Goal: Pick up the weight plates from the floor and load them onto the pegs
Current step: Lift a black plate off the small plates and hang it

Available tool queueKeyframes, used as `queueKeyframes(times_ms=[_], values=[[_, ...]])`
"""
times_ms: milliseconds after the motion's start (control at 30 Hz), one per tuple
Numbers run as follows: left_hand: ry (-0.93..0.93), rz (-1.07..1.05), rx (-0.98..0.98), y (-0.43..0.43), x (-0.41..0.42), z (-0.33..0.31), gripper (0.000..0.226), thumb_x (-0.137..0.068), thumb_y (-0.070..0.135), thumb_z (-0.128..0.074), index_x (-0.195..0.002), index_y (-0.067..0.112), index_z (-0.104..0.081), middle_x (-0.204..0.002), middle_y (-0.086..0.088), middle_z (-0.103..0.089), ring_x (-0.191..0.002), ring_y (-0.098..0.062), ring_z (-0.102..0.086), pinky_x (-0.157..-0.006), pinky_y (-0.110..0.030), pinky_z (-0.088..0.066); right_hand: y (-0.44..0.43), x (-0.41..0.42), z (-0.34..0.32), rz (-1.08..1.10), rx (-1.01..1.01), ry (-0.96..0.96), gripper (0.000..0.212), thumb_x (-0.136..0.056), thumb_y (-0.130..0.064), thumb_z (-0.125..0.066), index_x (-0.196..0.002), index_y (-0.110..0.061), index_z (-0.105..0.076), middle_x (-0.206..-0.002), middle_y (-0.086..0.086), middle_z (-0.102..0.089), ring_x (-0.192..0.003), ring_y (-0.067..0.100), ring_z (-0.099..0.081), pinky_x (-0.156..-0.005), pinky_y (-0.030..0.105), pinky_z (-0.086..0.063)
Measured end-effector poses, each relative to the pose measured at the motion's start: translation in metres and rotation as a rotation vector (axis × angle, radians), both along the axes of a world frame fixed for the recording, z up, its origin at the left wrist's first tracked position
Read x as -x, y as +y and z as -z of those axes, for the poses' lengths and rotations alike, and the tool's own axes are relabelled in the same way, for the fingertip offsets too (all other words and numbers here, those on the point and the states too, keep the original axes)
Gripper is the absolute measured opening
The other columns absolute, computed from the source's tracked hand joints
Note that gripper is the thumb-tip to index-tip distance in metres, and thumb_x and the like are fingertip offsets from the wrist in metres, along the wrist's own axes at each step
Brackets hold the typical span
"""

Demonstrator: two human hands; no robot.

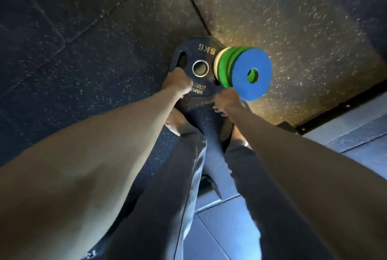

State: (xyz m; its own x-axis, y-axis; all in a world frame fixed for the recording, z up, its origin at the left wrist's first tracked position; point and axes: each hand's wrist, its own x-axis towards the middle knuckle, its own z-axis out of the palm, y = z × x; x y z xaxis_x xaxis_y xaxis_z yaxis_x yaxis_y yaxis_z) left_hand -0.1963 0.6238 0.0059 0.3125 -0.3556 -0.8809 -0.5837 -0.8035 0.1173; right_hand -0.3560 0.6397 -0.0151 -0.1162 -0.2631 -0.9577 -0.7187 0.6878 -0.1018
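Black plate [201,67] sits low over the floor [83,29], left hand [178,81] curled round its grip slot. Right hand [227,101] curls just beneath the coloured discs [249,73]; what it holds I cannot tell. No peg shows, so loading looks not yet done.

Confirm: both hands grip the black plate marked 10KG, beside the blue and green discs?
Not quite. The head view shows the black plate marked 5KG, not 10KG. The left hand and right hand do both grip it, next to the blue and green discs.
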Motion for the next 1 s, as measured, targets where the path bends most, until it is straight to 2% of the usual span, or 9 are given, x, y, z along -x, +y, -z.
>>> queueKeyframes(times_ms=[67,133,200,267,400,533,700,900,1000], values=[[-0.053,0.004,0.005,-0.003,-0.005,0.028,0.031,-0.092,0.021,-0.054,-0.116,0.003,-0.061,-0.114,-0.02,-0.067,-0.097,-0.035,-0.068,-0.083,-0.044,-0.059,0.003,-0.007,0.034,0.162,-0.015,0.021,0.02,-0.093,-0.02,-0.047,-0.102,-0.005,-0.059,-0.115,0.022,-0.066,-0.102,0.037,-0.067,-0.088,0.051,-0.057],[-0.121,0.013,-0.011,-0.005,-0.013,0.059,0.051,-0.096,0.022,-0.051,-0.141,0.003,-0.037,-0.136,-0.021,-0.054,-0.118,-0.037,-0.059,-0.096,-0.043,-0.051,0.006,-0.012,0.067,0.37,-0.075,0.039,0.031,-0.089,-0.024,-0.048,-0.11,-0.002,-0.055,-0.116,0.023,-0.064,-0.091,0.038,-0.068,-0.07,0.054,-0.06],[-0.164,0.033,-0.011,-0.005,-0.02,0.083,0.069,-0.099,0.027,-0.048,-0.152,0.003,-0.012,-0.147,-0.02,-0.041,-0.131,-0.036,-0.048,-0.103,-0.042,-0.042,0.012,-0.011,0.099,0.538,-0.12,0.083,0.055,-0.083,-0.035,-0.048,-0.129,-0.005,-0.048,-0.125,0.02,-0.059,-0.095,0.039,-0.064,-0.052,0.052,-0.058],[-0.201,0.053,-0.001,-0.005,-0.026,0.102,0.076,-0.1,0.032,-0.046,-0.154,0.004,-0.001,-0.151,-0.021,-0.036,-0.133,-0.036,-0.045,-0.105,-0.043,-0.039,0.018,-0.009,0.134,0.636,-0.112,0.12,0.072,-0.079,-0.046,-0.047,-0.139,-0.008,-0.041,-0.129,0.017,-0.055,-0.102,0.042,-0.061,-0.047,0.052,-0.055],[-0.199,0.059,0.076,-0.012,-0.028,0.128,0.068,-0.099,0.033,-0.045,-0.151,0.005,-0.01,-0.142,-0.02,-0.046,-0.125,-0.036,-0.051,-0.096,-0.042,-0.043,0.021,-0.007,0.178,0.615,-0.07,0.146,0.084,-0.075,-0.063,-0.038,-0.135,-0.005,-0.044,-0.124,0.02,-0.058,-0.099,0.043,-0.064,-0.064,0.058,-0.059],[-0.224,0.106,0.143,-0.018,-0.033,0.144,0.057,-0.098,0.027,-0.048,-0.144,0.007,-0.021,-0.13,-0.019,-0.055,-0.117,-0.036,-0.057,-0.092,-0.041,-0.046,0.014,-0.019,0.158,0.713,-0.105,0.13,0.068,-0.09,-0.059,-0.037,-0.131,-0.007,-0.046,-0.116,0.022,-0.06,-0.073,0.041,-0.07,-0.055,0.059,-0.058],[-0.2,0.306,0.172,-0.02,-0.045,0.149,0.041,-0.095,0.016,-0.054,-0.128,0.007,-0.031,-0.12,-0.018,-0.06,-0.107,-0.038,-0.061,-0.084,-0.042,-0.053,0.015,-0.022,0.168,0.76,-0.102,0.171,0.07,-0.094,-0.059,-0.04,-0.132,-0.001,-0.044,-0.117,0.024,-0.061,-0.072,0.041,-0.07,-0.054,0.057,-0.058],[-0.147,0.183,0.171,-0.021,-0.044,0.129,0.05,-0.09,0.004,-0.062,-0.128,0.004,-0.031,-0.124,-0.017,-0.058,-0.115,-0.034,-0.058,-0.089,-0.034,-0.047,0.013,-0.017,0.164,0.677,-0.067,0.173,0.067,-0.094,-0.051,-0.043,-0.132,0.005,-0.043,-0.127,0.024,-0.058,-0.065,0.041,-0.071,-0.042,0.049,-0.055],[-0.14,0.143,0.194,-0.019,-0.052,0.115,0.05,-0.092,0.01,-0.061,-0.131,0.004,-0.03,-0.121,-0.015,-0.058,-0.113,-0.029,-0.058,-0.088,-0.033,-0.048,0.007,-0.013,0.139,0.638,-0.141,0.08,0.063,-0.099,-0.049,-0.041,-0.128,0.007,-0.044,-0.102,0.034,-0.066,-0.067,0.042,-0.072,-0.051,0.049,-0.059]])
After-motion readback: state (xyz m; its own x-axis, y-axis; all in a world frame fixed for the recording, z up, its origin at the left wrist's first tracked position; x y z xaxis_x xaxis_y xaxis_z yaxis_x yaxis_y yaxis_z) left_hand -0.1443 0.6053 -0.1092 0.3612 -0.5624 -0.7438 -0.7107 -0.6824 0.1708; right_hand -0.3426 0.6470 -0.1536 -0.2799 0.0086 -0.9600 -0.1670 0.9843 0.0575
